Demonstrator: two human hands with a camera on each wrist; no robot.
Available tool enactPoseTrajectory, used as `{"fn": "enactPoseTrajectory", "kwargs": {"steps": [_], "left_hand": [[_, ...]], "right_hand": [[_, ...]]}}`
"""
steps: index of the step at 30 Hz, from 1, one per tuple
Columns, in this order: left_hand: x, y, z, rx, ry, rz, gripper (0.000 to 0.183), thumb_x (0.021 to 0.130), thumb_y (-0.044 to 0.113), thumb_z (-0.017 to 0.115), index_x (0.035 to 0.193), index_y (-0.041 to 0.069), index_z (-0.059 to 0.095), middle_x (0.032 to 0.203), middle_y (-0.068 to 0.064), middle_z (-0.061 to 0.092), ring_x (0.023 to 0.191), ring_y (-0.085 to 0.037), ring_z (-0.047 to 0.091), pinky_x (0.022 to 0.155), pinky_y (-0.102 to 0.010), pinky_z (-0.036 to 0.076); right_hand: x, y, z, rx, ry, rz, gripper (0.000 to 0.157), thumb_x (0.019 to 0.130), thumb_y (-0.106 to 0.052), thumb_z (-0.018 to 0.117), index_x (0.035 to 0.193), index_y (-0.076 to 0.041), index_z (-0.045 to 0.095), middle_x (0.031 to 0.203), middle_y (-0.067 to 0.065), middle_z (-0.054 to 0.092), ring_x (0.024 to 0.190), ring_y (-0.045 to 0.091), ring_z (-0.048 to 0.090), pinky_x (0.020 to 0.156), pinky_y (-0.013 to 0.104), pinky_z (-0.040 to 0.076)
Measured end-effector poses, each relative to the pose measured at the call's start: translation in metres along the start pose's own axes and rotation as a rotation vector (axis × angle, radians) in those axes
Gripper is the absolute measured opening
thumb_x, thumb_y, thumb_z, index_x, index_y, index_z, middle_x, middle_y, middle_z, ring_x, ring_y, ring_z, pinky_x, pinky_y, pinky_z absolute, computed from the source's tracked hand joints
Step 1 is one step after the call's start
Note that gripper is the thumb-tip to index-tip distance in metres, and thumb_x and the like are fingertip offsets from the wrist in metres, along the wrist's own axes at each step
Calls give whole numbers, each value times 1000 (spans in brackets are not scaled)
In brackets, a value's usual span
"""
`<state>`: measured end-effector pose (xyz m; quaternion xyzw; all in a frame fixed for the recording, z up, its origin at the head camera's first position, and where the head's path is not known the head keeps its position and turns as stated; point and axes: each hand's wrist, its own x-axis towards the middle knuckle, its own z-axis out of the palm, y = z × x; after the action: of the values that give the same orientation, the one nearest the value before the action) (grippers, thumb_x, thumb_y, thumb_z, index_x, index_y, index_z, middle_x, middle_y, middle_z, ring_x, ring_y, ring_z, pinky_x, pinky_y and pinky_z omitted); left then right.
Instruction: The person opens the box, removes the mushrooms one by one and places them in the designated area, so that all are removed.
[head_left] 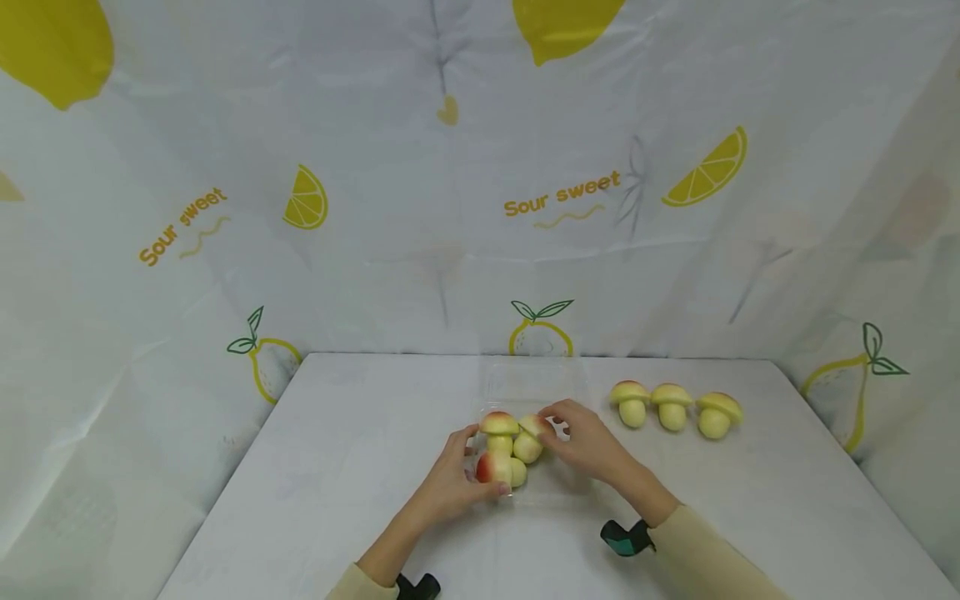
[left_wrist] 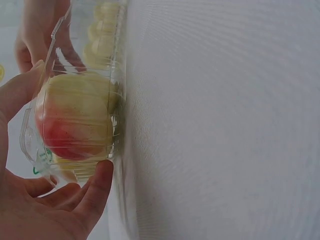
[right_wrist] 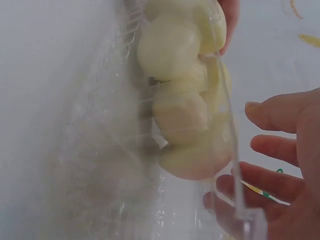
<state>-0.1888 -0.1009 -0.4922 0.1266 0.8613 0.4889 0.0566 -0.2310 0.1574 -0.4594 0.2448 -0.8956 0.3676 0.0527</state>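
Note:
A clear plastic container holds three yellow mushroom-shaped pieces with red-tinged caps, grouped in its left half. One piece lies at the back, one at the front and another to their right. My left hand grips the container's left end, thumb at the front rim and fingers along the side; a red-and-yellow cap shows through the wall in the left wrist view. My right hand hovers at the right piece, its fingers spread and apart from it in the right wrist view.
The container's clear lid stands open at the back. Three more mushroom-shaped pieces sit in a row at the right: one on the left, one in the middle, one on the right. A lemon-print curtain hangs behind the white table.

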Motion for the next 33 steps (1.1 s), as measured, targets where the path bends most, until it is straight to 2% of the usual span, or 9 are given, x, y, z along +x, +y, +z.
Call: {"fn": "enactPoseTrajectory", "kwargs": {"steps": [7, 15, 20, 28, 33], "left_hand": [[-1, 1, 0, 0, -5, -7, 104, 77, 45, 87, 155, 4, 31, 153, -16, 38, 132, -34, 49, 94, -48, 49], [-1, 1, 2, 3, -2, 3, 104, 77, 44, 88, 155, 4, 32, 153, -17, 39, 132, -35, 49, 95, -51, 49], [-1, 0, 1, -4, 4, 0, 104, 76, 45, 88, 154, 4, 33, 152, -16, 40, 131, -35, 50, 96, -51, 48], [-1, 0, 0, -5, 2, 5, 104, 77, 44, 88, 154, 3, 32, 152, -15, 40, 130, -34, 50, 92, -45, 50], [-2, 2, 0, -2, 4, -16, 105, 76, 44, 88, 155, 5, 32, 152, -15, 40, 129, -32, 51, 89, -42, 50]], "right_hand": [[5, 0, 9, 1, 17, 1, 25, 90, -10, 75, 112, 1, 70, 106, 8, 67, 95, 23, 62, 83, 44, 56], [8, 3, 18, -16, 53, 39, 26, 89, -10, 74, 114, -1, 71, 112, 11, 68, 109, 30, 64, 96, 49, 49], [9, 6, 21, -26, 70, 20, 24, 89, -7, 75, 112, -1, 72, 111, 11, 69, 108, 32, 64, 96, 50, 49], [6, 0, 14, -25, 67, 20, 24, 89, -8, 75, 113, -3, 72, 111, 8, 68, 107, 28, 64, 95, 48, 50], [3, -7, 4, -20, 72, 2, 24, 89, -7, 75, 113, -3, 72, 111, 7, 68, 106, 26, 64, 91, 48, 51]]}}
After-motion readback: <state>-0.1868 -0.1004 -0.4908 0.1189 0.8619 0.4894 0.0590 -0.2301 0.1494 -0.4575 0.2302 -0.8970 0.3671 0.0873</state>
